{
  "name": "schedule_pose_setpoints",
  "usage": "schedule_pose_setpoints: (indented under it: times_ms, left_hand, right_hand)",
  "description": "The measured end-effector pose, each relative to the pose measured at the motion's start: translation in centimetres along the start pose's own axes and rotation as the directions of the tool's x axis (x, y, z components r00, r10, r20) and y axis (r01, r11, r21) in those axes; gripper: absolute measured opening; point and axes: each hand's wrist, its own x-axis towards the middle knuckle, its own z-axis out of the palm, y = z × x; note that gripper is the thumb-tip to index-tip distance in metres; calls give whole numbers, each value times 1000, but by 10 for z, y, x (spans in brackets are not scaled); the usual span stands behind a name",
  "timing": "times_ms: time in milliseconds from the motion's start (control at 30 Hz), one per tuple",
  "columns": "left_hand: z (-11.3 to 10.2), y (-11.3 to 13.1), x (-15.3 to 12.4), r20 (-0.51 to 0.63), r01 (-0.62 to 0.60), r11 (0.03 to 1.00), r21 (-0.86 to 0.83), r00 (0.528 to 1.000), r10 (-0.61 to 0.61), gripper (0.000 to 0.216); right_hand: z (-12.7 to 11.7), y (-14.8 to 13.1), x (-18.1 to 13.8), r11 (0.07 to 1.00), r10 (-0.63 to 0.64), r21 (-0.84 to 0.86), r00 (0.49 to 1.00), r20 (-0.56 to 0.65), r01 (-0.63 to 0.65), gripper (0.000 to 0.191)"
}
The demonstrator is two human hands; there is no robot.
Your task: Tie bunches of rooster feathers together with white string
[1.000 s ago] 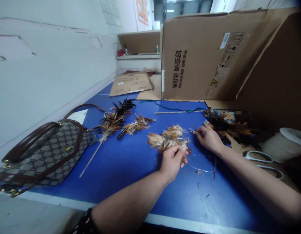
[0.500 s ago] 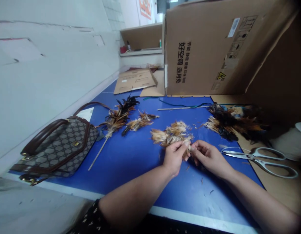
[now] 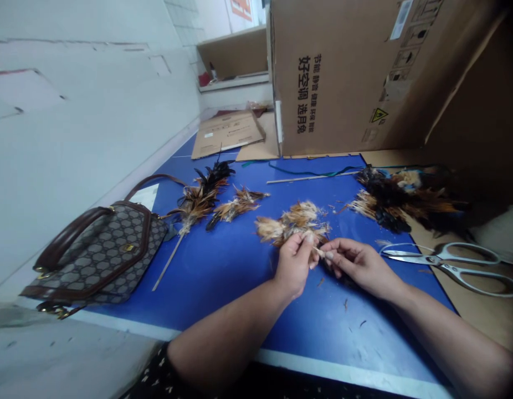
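Over the blue table, my left hand [image 3: 293, 269] is closed in a pinch on a small pale feather. My right hand [image 3: 360, 267] pinches the thin end that sticks out toward it, thumb against forefinger. The fingers hide most of this feather. Just beyond the left fingertips lies a loose pile of cream and brown feathers [image 3: 271, 228]. Farther left is a smaller feather bunch [image 3: 235, 208]. Beside that lies a feather duster [image 3: 196, 205] of brown and black feathers on a thin stick [image 3: 168, 263].
Open-bladed scissors [image 3: 451, 259] lie right of my right hand, near a large heap of dark and tan feathers [image 3: 383, 202]. A bare stick [image 3: 306, 178] and green ribbon lie behind. A patterned handbag [image 3: 111, 249] stands left; a big cardboard box [image 3: 343, 83] rises at the back.
My right fingertips have drawn slightly away from the left ones, so a thin pale length shows between them. The whole view has shifted a little; the things on the table lie as before.
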Motion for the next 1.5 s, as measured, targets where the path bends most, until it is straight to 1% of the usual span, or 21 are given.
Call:
schedule_pose_setpoints:
  times_ms: [133,300,433,567,700,833,1067,1167,1233,1367,1500]
  left_hand:
    - [0,0,1,-16,-7,1000,-19,1000,6,49]
    - [5,1,-2,18,17,999,-49,1000,-16,47]
    - [7,4,-6,30,28,996,-81,999,-26,44]
    - [7,4,-7,36,33,997,-65,999,-31,43]
    - [6,0,-7,67,-5,1000,-5,998,6,41]
    - [4,-5,-7,66,-34,997,74,997,30,42]
    - [4,-3,-11,95,-97,969,225,992,78,41]
    - [3,-3,-11,86,-106,959,261,993,86,43]
    - [3,-4,-11,70,-79,963,256,996,63,45]
    - [1,-4,-10,-1,-14,987,162,1000,14,51]
    - [-1,-2,-7,-75,-36,994,107,996,44,55]
  right_hand:
    - [-3,3,0,999,1,41,999,-32,0,41]
    - [6,6,1,976,-9,216,998,-60,21,35]
    - [15,7,3,936,41,353,992,-118,3,36]
    - [18,10,5,910,80,414,987,-139,-15,38]
    - [19,13,5,906,81,422,989,-124,-21,36]
    - [20,15,4,913,80,407,991,-109,-29,40]
    - [21,16,2,921,66,389,993,-96,-24,39]
    - [22,14,2,933,75,358,992,-101,-34,41]
    - [22,13,2,940,83,338,992,-99,-45,42]
    - [20,10,1,944,73,327,995,-71,-46,43]
    - [17,8,0,943,43,333,998,-45,-26,40]
